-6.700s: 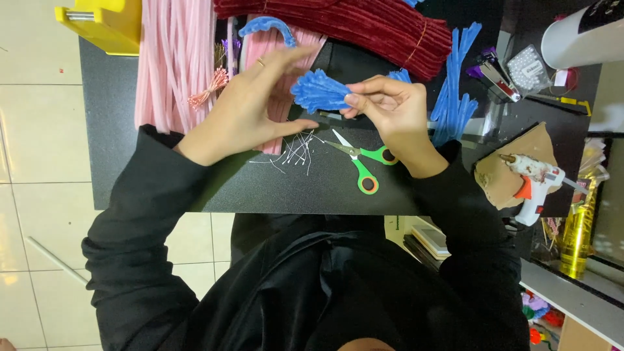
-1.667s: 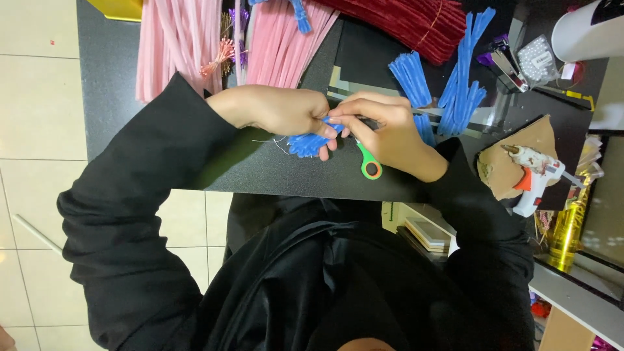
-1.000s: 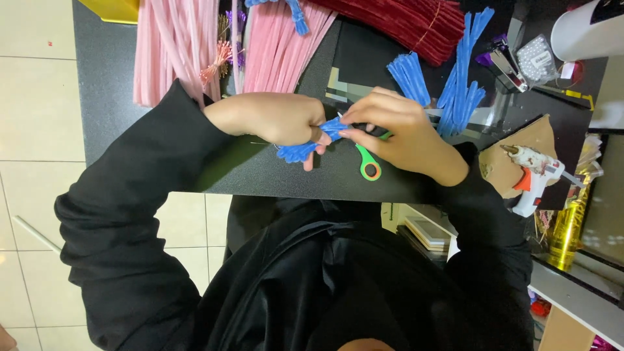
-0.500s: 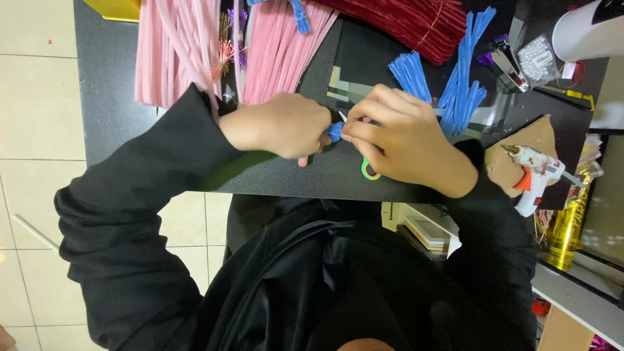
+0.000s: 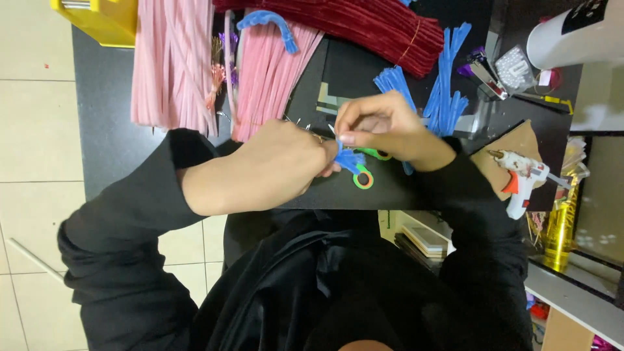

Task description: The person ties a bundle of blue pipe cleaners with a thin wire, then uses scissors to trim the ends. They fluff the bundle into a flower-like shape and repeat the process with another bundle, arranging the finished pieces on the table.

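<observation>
- since half a second ago the left hand has slid further over the work, so only a small tuft of the blue chenille piece now shows; earlier, much more of that blue bundle stood out between the hands.
- the right hand has lifted slightly and sits higher over the black table than before.
- the blue chenille piece lies between the two hands, just under the right fingertips and against the left hand's fingers.
- right fingers are pinched narrow on the top of the blue piece; the left hand is curled closed around its other end, though how much it grips is hidden.
- the green-handled scissors lie on the table directly beneath the blue piece, partly covered by the hands.
- pink chenille stems and loose blue stems lie beyond the hands; a glue gun rests to the right.
</observation>
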